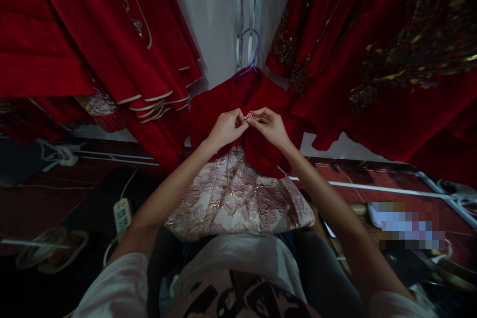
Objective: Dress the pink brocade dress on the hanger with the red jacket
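Well to the left of the short red jacket (pixel 257 146), and lower than it, we see a clear plastic lid or cup (pixel 40 247) with a white straw (pixel 22 243) lying across it. Above these, also left of the jacket, hang red garments (pixel 70 39) with pale-edged hems, their nearest folds reaching the jacket's side. A white power strip (pixel 122 213) sits below and left of the jacket. Our left hand (pixel 226 126) is at the jacket's front opening, thumb and fingers pinched on a small beaded ornament (pixel 248 116). Below the jacket's lower edge spreads a pale brocade garment (pixel 234 194) with a shiny pattern, and at its collar is a purple hanger (pixel 257 52). Our right hand (pixel 271 126) meets the left at the jacket's front, its fingertips pinching the same ornament, so the hands are together there. Right of the jacket hang more red garments (pixel 395 119), with gold embroidery (pixel 421 54). Below these, a white metal bar (pixel 376 188) runs rightward from beneath the jacket.
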Demonstrator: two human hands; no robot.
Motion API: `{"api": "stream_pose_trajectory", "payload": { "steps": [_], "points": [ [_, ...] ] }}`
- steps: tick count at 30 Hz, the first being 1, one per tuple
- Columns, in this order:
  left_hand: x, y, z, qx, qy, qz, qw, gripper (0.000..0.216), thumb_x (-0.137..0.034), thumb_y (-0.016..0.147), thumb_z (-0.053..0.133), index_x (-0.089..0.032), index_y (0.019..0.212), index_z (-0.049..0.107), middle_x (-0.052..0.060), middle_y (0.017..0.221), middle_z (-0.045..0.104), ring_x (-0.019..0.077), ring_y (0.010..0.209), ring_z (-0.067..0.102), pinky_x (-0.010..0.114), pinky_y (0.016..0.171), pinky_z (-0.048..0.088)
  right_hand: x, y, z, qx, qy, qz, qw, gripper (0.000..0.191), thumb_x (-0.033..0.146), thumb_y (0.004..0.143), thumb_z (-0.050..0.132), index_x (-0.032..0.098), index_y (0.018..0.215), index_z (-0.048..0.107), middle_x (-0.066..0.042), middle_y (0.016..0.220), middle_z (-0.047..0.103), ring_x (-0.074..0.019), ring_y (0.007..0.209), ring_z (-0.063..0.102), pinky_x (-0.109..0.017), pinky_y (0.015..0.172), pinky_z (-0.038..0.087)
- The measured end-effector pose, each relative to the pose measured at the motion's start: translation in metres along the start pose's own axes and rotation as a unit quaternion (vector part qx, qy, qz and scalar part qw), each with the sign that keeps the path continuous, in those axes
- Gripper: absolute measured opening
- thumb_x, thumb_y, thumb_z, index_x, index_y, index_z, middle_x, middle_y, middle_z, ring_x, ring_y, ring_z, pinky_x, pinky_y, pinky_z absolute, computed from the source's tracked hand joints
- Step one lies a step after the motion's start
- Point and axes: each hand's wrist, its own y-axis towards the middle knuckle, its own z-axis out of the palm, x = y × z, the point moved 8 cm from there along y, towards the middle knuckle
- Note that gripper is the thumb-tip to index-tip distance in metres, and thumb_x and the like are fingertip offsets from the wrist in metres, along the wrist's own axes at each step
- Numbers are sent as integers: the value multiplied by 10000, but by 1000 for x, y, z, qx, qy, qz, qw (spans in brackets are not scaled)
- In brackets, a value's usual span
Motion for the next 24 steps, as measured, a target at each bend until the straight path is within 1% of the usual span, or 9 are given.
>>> {"api": "stream_pose_trajectory", "payload": {
  "steps": [4, 7, 11, 17, 19, 20, 22, 24],
  "points": [
    [-5, 1, 1, 27, 43, 30, 998, 141, -269, 842, 541, -152, 766, 566, 20, 693, 621, 121, 614, 581, 230, 600, 410, -3, 3, 1, 0, 6, 10, 1000, 342, 410, 670, 769, 172, 865, 617, -44, 886, 700, -157, 819, 673, -322, 799, 560],
    [-10, 0, 1, 41, 67, 55, 995, 132, -254, 858, 518, -151, 793, 568, 22, 712, 608, 118, 615, 562, 236, 594, 396, -3, 5, 1, 1, 12, 11, 1000, 337, 390, 655, 779, 167, 844, 610, -42, 857, 695, -156, 807, 671, -329, 812, 553],
    [-10, 0, 3, 57, 81, 78, 992, 126, -237, 870, 501, -147, 820, 574, 24, 747, 592, 115, 638, 544, 239, 618, 400, -1, 6, 2, 4, -2, 7, 1000, 314, 359, 651, 776, 166, 824, 599, -44, 842, 694, -155, 788, 669, -328, 796, 547],
    [-8, 2, 6, 92, 106, 108, 984, 145, -231, 895, 460, -156, 860, 579, 36, 801, 579, 139, 691, 546, 262, 663, 422, -8, 7, 3, -5, -33, 11, 999, 286, 342, 675, 732, 177, 829, 556, -21, 808, 653, -144, 758, 646, -293, 713, 543],
    [-6, 1, 10, 104, 102, 100, 984, 137, -231, 892, 459, -163, 907, 577, 48, 863, 582, 151, 730, 558, 273, 688, 436, -12, 7, 5, -17, -48, 0, 999, 274, 323, 693, 699, 194, 848, 513, -3, 811, 622, -130, 737, 625, -272, 673, 533],
    [-4, 0, 13, 101, 92, 89, 987, 138, -236, 890, 461, -164, 930, 572, 57, 899, 582, 158, 753, 563, 281, 704, 443, -14, 7, 7, -27, -53, -7, 998, 269, 317, 707, 677, 203, 863, 489, 2, 820, 605, -124, 728, 612, -264, 660, 526],
    [5, -2, 19, 72, 49, 51, 995, 143, -251, 889, 461, -163, 949, 557, 74, 948, 579, 172, 803, 569, 300, 753, 454, -18, 4, 10, -43, -50, -18, 998, 259, 310, 739, 630, 217, 909, 458, 0, 858, 575, -118, 742, 591, -261, 666, 517],
    [19, -7, 25, 27, -38, 1, 999, 148, -251, 898, 431, -167, 942, 545, 76, 969, 585, 178, 879, 572, 312, 828, 453, -20, -1, 15, -36, -36, -25, 998, 298, 278, 745, 608, 226, 992, 449, -17, 936, 558, -121, 799, 581, -263, 699, 514]
  ]
}}
